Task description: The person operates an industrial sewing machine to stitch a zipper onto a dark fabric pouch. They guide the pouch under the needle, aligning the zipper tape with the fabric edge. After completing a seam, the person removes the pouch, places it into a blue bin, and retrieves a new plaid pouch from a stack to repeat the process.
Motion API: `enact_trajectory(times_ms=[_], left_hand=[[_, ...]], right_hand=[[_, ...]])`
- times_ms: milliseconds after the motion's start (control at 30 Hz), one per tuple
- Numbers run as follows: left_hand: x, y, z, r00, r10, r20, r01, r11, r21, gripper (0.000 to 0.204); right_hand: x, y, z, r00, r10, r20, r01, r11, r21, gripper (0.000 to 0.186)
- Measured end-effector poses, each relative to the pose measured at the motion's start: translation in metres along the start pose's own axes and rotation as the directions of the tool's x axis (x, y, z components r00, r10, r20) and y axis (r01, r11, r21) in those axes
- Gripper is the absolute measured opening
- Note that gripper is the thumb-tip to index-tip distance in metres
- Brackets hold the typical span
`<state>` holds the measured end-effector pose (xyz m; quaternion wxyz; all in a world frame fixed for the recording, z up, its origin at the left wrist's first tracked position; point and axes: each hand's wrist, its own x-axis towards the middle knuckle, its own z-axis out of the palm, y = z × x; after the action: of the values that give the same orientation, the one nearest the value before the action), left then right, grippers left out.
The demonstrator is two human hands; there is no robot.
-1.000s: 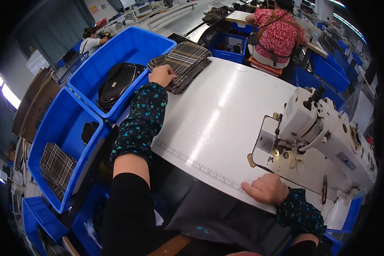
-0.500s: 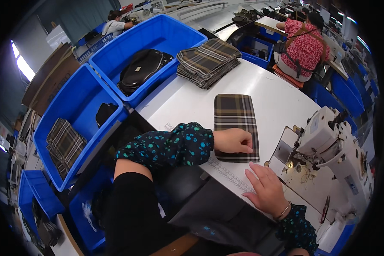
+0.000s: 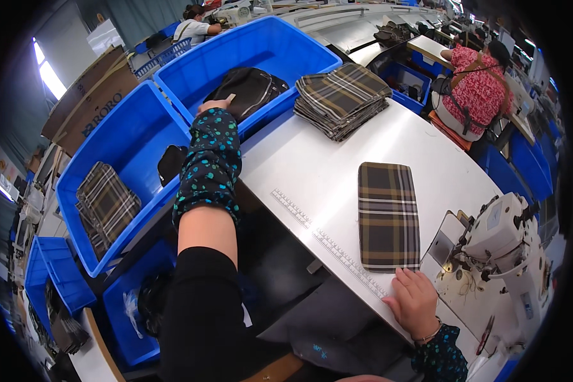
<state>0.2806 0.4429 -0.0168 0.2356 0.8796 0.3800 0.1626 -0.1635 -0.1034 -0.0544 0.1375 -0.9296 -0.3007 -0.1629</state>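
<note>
My left hand (image 3: 214, 106) reaches into the far blue bin (image 3: 328, 58), fingers together at the near edge of a dark, shiny black piece (image 3: 259, 86) by its small pale tag. My sleeve hides part of the grip. A brown, black and white plaid panel (image 3: 389, 216) with rounded far corners lies flat on the white table (image 3: 299, 169). My right hand (image 3: 415, 301) rests at its near edge, fingertips touching the lower corner, with fingers stretched out and nothing held. A stack of similar plaid panels (image 3: 344, 95) sits at the table's far side.
A white sewing machine (image 3: 500, 223) stands at right, with small red-handled snips (image 3: 486, 335) nearby. A ruler scale (image 3: 337, 248) runs along the table's near edge. The nearer blue bin (image 3: 130, 137) holds plaid pieces (image 3: 108, 207). A person in red (image 3: 477, 92) sits beyond.
My left hand has left the plaid panel and moved far left into the far bin. My right hand now touches the panel's near edge. The whole view has shifted.
</note>
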Motion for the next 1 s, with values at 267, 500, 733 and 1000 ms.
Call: enact_trajectory(times_ms=[267,500,733,1000], left_hand=[[0.037,-0.013,0.025,0.87,0.086,0.486,0.017,0.979,-0.204,0.067],[0.027,-0.009,0.015,0.851,0.207,0.482,0.136,0.8,-0.584,0.061],[0.003,0.021,-0.051,0.858,0.299,0.417,0.282,0.405,-0.87,0.036],[-0.054,-0.058,-0.177,0.796,0.365,0.484,0.218,0.573,-0.79,0.032]], right_hand=[[-0.005,0.002,-0.005,1.0,0.017,0.011,-0.016,1.0,-0.023,0.047],[-0.003,0.003,-0.004,1.0,-0.01,-0.003,0.01,0.999,-0.033,0.046],[-0.006,0.006,0.001,0.999,-0.025,-0.028,0.025,0.999,-0.029,0.047],[-0.012,0.006,0.001,0.998,-0.035,-0.059,0.032,0.999,-0.041,0.048]])
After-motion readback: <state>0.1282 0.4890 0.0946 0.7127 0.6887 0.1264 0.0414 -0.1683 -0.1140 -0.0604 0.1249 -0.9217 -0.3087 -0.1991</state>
